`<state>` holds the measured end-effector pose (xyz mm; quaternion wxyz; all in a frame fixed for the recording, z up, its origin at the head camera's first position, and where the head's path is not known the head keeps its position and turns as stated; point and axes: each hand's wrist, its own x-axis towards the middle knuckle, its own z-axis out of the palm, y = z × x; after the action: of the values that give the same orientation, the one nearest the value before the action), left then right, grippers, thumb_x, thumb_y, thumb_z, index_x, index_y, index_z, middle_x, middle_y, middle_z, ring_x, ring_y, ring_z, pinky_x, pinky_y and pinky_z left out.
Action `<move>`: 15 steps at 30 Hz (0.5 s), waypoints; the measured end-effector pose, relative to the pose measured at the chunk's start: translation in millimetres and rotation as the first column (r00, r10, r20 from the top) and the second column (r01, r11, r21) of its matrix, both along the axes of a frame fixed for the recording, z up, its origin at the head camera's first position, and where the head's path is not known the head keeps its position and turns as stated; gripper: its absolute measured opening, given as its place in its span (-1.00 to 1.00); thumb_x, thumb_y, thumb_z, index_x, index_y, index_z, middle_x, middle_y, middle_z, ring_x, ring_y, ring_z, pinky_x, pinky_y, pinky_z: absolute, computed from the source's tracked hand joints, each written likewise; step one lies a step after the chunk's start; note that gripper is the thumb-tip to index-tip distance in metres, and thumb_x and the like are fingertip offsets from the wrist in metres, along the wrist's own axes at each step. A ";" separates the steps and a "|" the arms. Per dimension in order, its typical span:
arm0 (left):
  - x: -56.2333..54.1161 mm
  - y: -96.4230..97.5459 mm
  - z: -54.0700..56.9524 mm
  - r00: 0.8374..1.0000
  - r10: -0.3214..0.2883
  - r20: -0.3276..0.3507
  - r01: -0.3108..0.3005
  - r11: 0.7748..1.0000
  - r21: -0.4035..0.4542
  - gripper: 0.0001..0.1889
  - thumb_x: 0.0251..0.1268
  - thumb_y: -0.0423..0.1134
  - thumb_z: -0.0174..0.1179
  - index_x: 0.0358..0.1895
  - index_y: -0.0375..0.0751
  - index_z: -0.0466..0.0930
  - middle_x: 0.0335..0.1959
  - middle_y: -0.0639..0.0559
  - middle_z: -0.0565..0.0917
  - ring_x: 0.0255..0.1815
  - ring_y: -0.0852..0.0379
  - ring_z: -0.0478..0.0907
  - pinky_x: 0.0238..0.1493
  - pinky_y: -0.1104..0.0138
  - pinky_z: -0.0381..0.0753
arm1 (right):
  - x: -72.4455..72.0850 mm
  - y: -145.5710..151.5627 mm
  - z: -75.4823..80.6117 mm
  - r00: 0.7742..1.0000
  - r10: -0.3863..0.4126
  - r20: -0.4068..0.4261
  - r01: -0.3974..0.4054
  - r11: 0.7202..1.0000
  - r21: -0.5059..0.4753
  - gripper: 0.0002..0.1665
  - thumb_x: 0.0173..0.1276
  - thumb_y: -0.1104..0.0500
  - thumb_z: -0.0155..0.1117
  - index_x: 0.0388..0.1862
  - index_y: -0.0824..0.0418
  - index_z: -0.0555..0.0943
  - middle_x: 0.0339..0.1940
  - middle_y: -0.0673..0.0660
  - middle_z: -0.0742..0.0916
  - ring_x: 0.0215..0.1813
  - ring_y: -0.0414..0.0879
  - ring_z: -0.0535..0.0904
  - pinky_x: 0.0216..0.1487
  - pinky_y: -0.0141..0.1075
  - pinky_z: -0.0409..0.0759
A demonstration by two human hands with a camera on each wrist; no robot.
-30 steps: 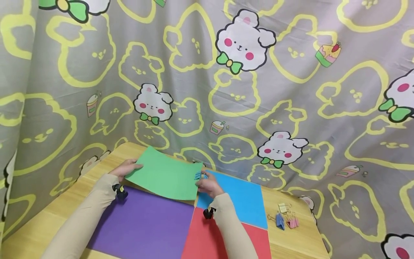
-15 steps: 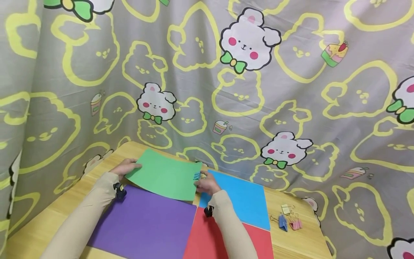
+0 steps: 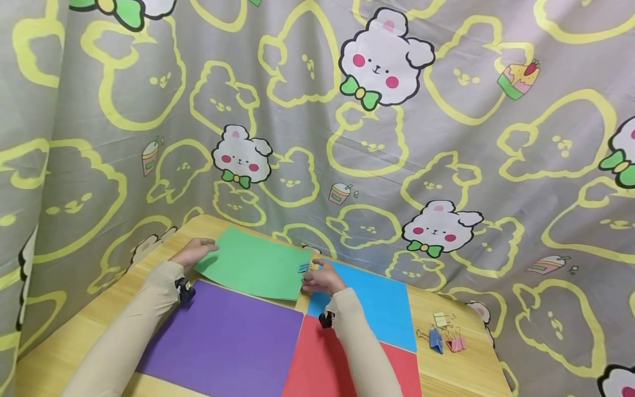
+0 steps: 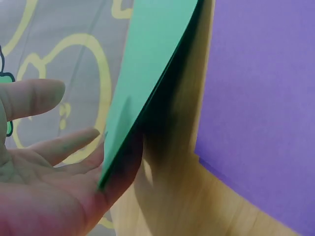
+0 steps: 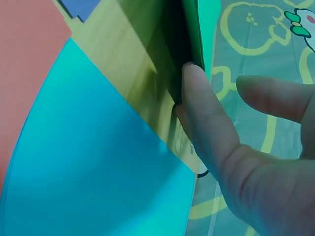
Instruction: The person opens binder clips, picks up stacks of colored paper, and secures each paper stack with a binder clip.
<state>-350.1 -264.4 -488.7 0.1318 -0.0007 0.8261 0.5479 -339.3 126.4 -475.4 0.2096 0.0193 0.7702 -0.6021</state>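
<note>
Between my hands, a green sheet (image 3: 260,264) lies close over the far left of the table, its near edge slightly raised. At its left end is my left hand (image 3: 193,253). In the left wrist view, that hand's fingers (image 4: 125,162) reach under the sheet's corner, while its thumb (image 4: 39,96) stands apart. My right hand (image 3: 324,278) is at the sheet's right edge, beside a small blue clip (image 3: 303,268) there. A fingertip (image 5: 194,73) touches the green sheet's lower edge in the right wrist view, with the thumb (image 5: 270,96) held off.
Nearer me lies a purple sheet (image 3: 223,342), with a red sheet (image 3: 317,358) to its right and a blue sheet (image 3: 377,309) behind the red one. Yellow, blue (image 3: 436,340) and pink binder clips sit at the right. A patterned curtain (image 3: 297,127) hangs around the wooden table (image 3: 74,331).
The green sheet has come down closer to the table and lies flatter. My fingers and thumbs have loosened from its two ends. The head view has shifted slightly.
</note>
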 end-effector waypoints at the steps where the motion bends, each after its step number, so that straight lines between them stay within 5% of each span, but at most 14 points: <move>1: 0.1 0.5 0.4 1.000 -0.001 0.000 0.001 1.000 0.000 -0.31 0.69 -0.18 -0.15 0.58 -0.62 -0.13 0.61 -0.59 -0.08 0.63 -0.55 -0.12 0.64 -0.29 -0.03 | 0.5 1.0 0.7 1.000 0.003 -0.001 -0.003 1.000 -0.003 -0.12 0.49 0.38 0.19 0.68 0.33 0.03 0.12 0.54 0.69 -0.15 0.10 0.81 -0.02 -0.09 0.82; 15: -1.1 5.1 0.7 1.000 0.000 -0.023 0.000 1.000 0.021 -0.30 0.68 -0.13 -0.09 0.62 -0.49 -0.09 0.63 -0.55 -0.06 0.64 -0.53 -0.11 0.63 -0.30 0.00 | 5.1 15.2 6.2 0.999 0.003 0.045 -0.001 0.999 -0.032 -0.08 0.53 0.35 0.16 0.69 0.35 -0.08 0.27 0.54 0.61 0.12 0.30 0.75 0.08 -0.06 0.79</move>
<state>-351.2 -259.3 -488.1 0.1224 0.0070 0.8217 0.5566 -334.2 141.6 -469.1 0.2278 0.0288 0.7556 -0.6135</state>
